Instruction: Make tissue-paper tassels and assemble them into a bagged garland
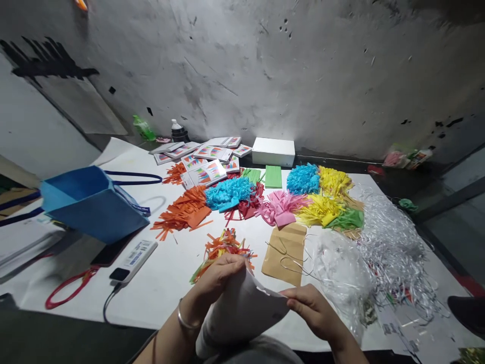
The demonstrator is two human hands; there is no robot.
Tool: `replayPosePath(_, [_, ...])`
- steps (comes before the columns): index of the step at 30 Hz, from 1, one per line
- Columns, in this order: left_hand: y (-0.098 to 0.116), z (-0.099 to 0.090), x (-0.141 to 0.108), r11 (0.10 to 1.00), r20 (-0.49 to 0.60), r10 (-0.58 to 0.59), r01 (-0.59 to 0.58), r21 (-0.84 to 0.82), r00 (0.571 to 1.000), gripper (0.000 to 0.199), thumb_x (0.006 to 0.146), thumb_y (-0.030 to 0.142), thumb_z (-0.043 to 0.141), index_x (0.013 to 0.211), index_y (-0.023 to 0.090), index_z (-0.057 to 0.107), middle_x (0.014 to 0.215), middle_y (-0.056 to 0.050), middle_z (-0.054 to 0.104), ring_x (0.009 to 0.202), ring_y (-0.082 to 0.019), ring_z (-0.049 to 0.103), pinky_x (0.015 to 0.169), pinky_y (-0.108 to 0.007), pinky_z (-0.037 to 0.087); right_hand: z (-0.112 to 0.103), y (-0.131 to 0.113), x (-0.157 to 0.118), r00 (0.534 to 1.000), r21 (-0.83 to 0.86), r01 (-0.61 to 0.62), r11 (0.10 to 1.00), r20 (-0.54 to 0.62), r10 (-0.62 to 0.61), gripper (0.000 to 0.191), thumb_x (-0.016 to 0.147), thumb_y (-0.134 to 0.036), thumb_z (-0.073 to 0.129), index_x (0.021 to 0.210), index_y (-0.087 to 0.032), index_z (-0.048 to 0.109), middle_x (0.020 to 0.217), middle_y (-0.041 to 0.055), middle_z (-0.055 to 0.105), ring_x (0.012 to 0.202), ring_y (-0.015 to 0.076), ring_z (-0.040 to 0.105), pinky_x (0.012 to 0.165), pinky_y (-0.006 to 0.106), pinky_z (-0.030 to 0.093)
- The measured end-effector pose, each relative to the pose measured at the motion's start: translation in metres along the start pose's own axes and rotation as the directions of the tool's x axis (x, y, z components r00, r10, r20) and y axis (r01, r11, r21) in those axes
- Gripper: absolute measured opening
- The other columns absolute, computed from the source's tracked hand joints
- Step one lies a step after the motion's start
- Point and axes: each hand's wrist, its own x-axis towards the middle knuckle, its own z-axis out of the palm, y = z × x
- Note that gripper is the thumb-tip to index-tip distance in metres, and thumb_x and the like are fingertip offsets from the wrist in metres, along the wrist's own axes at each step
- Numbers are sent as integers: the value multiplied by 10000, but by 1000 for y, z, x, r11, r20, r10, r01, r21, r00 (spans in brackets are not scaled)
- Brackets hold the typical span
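Low in the head view, a curved white sheet [242,308], seemingly paper, is held between both hands at the table's front edge. My left hand [217,278], with a silver bangle at the wrist, grips its upper left edge. The fingertips of my right hand [308,306] pinch its right corner. Just beyond the left hand lies a small pile of multicoloured paper strips [229,245], mostly orange. A brown paper bag [284,253] with string handles lies flat beyond the right hand. Whether anything sits behind the sheet is hidden.
Bunches of fringed paper, orange [185,210], blue [229,193], pink [282,207] and yellow [322,209], spread across the white table. Shredded clear plastic [341,268] and silvery strands [394,247] heap at right. A blue bag [94,207] and power bank [134,260] are left; a white box [273,151] stands behind.
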Motion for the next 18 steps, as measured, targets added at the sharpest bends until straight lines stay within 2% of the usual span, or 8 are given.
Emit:
replayPosePath(2, [3, -13, -4, 992, -17, 55, -53, 115, 998, 473, 798, 575, 580, 727, 130, 726, 726, -91, 712, 693, -206, 638, 661, -293, 492, 16, 10, 8, 994, -161, -12, 987, -111, -6, 301, 969, -344, 409, 1014, -226, 682, 849, 43, 706, 794, 181, 662, 711, 245, 463])
replayPosePath(6, [-5, -30, -3, 943, -191, 156, -88, 321, 969, 251, 800, 416, 634, 886, 211, 751, 921, -60, 750, 896, -244, 652, 830, -335, 485, 58, 36, 21, 937, -447, -94, 889, -342, -73, 355, 976, -335, 367, 833, -194, 660, 694, 45, 650, 635, 166, 620, 616, 243, 427])
replayPosePath(8, [-17, -35, 4, 945, -215, 145, -71, 319, 966, 251, 815, 409, 604, 896, 213, 738, 914, -53, 747, 891, -245, 649, 823, -339, 489, 76, 44, 23, 932, -375, -135, 917, -361, -10, 414, 978, -376, 357, 740, -191, 640, 627, 23, 611, 579, 149, 588, 580, 234, 420])
replayPosePath(11, [-35, -43, 22, 939, -146, 127, -71, 338, 981, 294, 859, 433, 534, 899, 199, 707, 913, -53, 727, 900, -238, 631, 831, -331, 476, 89, 59, 25, 945, -59, -174, 983, -291, 150, 474, 972, -467, 344, 803, -186, 687, 709, 30, 667, 679, 168, 633, 639, 247, 480])
replayPosePath(13, [-44, -46, 38, 917, -109, 120, -68, 393, 987, 320, 874, 457, 498, 877, 196, 684, 889, -48, 712, 878, -235, 621, 806, -322, 466, 87, 79, 27, 907, 105, -216, 971, -345, 239, 510, 962, -523, 322, 984, -183, 702, 859, 70, 716, 786, 201, 673, 697, 297, 528])
replayPosePath(14, [-49, -45, 47, 903, -97, 111, -60, 426, 989, 331, 877, 466, 483, 851, 195, 671, 863, -47, 706, 852, -234, 618, 783, -317, 461, 82, 93, 29, 864, 123, -244, 962, -424, 273, 530, 956, -542, 316, 1062, -177, 686, 916, 93, 722, 807, 212, 685, 704, 324, 545])
replayPosePath(16, [-59, -38, 65, 867, -88, 72, -19, 499, 993, 366, 889, 475, 438, 789, 189, 644, 799, -50, 691, 787, -233, 614, 727, -308, 445, 63, 126, 33, 762, 33, -322, 946, -584, 280, 525, 929, -561, 364, 1086, -175, 682, 936, 114, 726, 777, 218, 697, 688, 352, 566])
replayPosePath(18, [-73, -25, 83, 807, -69, -9, 48, 589, 998, 399, 908, 464, 382, 759, 185, 625, 759, -56, 678, 747, -228, 611, 687, -296, 420, 36, 161, 37, 729, -56, -352, 934, -643, 235, 450, 856, -563, 500, 994, -191, 712, 968, 110, 722, 882, 243, 685, 810, 392, 550])
